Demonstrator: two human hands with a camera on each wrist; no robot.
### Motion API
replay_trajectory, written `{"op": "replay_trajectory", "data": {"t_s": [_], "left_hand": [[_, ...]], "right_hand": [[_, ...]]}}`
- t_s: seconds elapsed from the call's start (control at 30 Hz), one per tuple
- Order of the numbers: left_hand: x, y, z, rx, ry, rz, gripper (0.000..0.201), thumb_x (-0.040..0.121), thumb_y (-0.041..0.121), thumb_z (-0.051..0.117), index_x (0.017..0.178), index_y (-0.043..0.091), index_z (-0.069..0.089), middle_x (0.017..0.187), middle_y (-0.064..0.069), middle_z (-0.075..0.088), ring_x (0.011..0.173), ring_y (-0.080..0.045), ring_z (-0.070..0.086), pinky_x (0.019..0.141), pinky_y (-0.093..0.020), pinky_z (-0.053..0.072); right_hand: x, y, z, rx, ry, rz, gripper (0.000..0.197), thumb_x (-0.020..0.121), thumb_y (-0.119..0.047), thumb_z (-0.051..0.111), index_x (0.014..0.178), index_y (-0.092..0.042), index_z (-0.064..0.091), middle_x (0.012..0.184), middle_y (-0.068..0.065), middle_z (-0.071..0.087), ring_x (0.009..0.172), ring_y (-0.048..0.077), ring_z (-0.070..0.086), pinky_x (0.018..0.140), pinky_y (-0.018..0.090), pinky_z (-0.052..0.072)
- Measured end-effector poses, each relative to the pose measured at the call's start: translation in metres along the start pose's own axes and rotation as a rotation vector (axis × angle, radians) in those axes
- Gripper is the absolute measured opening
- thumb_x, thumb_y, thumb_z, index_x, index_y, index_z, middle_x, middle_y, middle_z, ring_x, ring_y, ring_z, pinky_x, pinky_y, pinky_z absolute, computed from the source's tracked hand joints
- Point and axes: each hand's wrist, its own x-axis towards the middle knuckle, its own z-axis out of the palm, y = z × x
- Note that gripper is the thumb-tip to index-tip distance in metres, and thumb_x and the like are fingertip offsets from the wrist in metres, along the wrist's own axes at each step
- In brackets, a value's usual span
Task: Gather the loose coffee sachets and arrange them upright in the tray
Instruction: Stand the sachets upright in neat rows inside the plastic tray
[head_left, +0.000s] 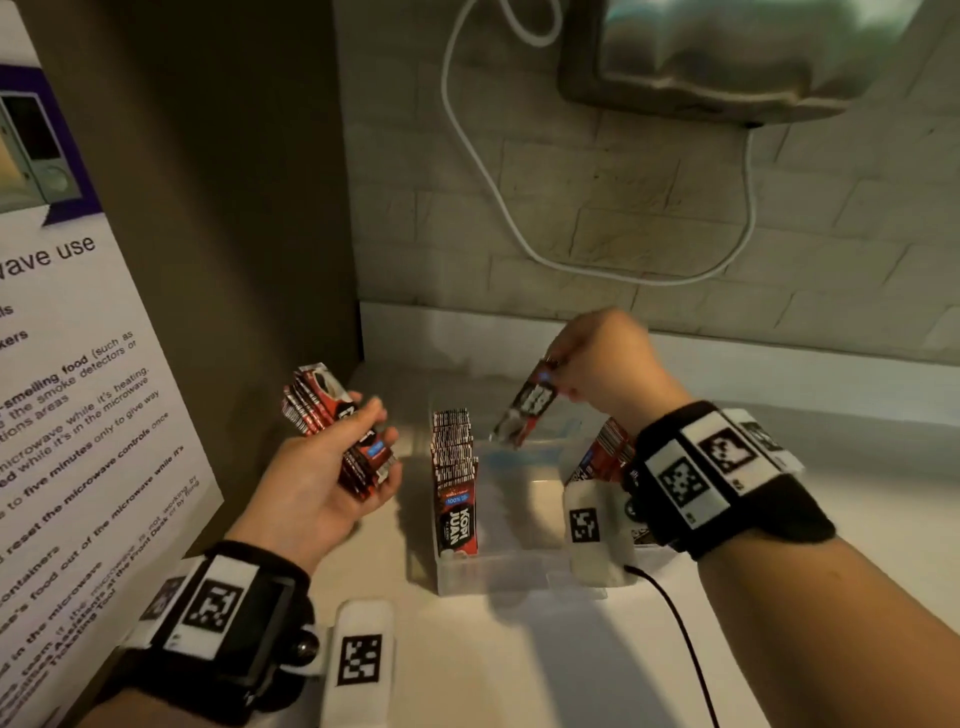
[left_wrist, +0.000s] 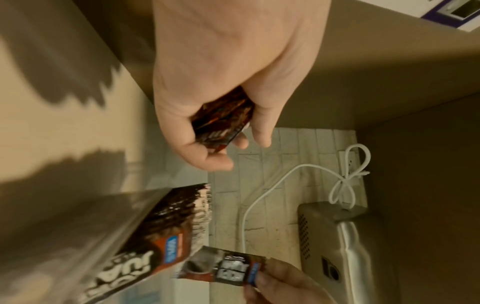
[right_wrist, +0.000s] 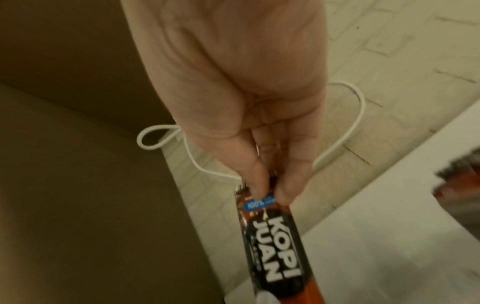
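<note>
My left hand (head_left: 332, 467) grips a fanned stack of red-and-black coffee sachets (head_left: 332, 415), left of the clear plastic tray (head_left: 519, 577); the same stack (left_wrist: 223, 121) shows in my left palm (left_wrist: 207, 102). My right hand (head_left: 602, 364) pinches the top end of a single sachet (head_left: 524, 408), which hangs tilted over the tray's far side; close up, the fingertips (right_wrist: 259, 183) clamp the sachet (right_wrist: 275, 236) above its blue label. A row of upright sachets (head_left: 454, 483) lines the tray's left wall. More sachets (head_left: 605, 452) lean at its right side, partly behind my right wrist.
The tray stands on a white counter (head_left: 519, 660) against a brick-pattern wall (head_left: 675, 208). A white cable (head_left: 488, 171) loops down the wall from a metal appliance (head_left: 727, 52) above. A brown panel (head_left: 234, 208) and a printed microwave notice (head_left: 78, 415) close off the left.
</note>
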Motion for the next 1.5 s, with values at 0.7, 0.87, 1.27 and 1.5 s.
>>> {"op": "replay_trajectory", "data": {"t_s": [0.7, 0.87, 1.27, 1.5], "left_hand": [[-0.001, -0.02, -0.007, 0.041, 0.046, -0.092, 0.035, 0.063, 0.014, 0.077, 0.095, 0.022, 0.065, 0.087, -0.002, 0.07, 0.08, -0.017, 0.066, 0.053, -0.03, 0.052], [-0.002, -0.02, -0.006, 0.03, 0.049, -0.099, 0.032, 0.072, 0.007, 0.073, 0.099, 0.022, 0.066, 0.093, -0.004, 0.069, 0.084, -0.019, 0.065, 0.052, -0.03, 0.051], [-0.009, -0.018, -0.002, 0.029, 0.04, -0.096, 0.042, 0.06, 0.011, 0.074, 0.1, 0.022, 0.065, 0.094, -0.004, 0.069, 0.084, -0.018, 0.065, 0.054, -0.031, 0.052], [-0.013, -0.01, 0.0, 0.022, 0.031, -0.076, 0.015, 0.09, 0.016, 0.054, 0.102, 0.019, 0.064, 0.094, -0.003, 0.067, 0.084, -0.019, 0.064, 0.057, -0.031, 0.049]], "right_hand": [[0.018, -0.003, 0.072, -0.161, -0.218, -0.047, 0.018, 0.082, -0.017, 0.073, 0.09, -0.001, 0.072, 0.086, 0.013, 0.072, 0.077, 0.027, 0.07, 0.071, 0.036, 0.06], [0.018, -0.003, 0.072, -0.078, -0.229, 0.002, 0.015, 0.083, -0.01, 0.065, 0.092, 0.001, 0.071, 0.088, 0.016, 0.072, 0.081, 0.029, 0.07, 0.075, 0.038, 0.06], [0.01, -0.002, 0.067, 0.099, -0.231, 0.056, 0.012, 0.086, -0.007, 0.061, 0.094, -0.004, 0.068, 0.098, 0.019, 0.07, 0.089, 0.032, 0.068, 0.08, 0.04, 0.058], [0.002, -0.007, 0.056, 0.06, -0.263, 0.081, 0.009, 0.083, -0.012, 0.071, 0.083, -0.005, 0.064, 0.081, 0.014, 0.07, 0.07, 0.027, 0.071, 0.071, 0.04, 0.061]]}}
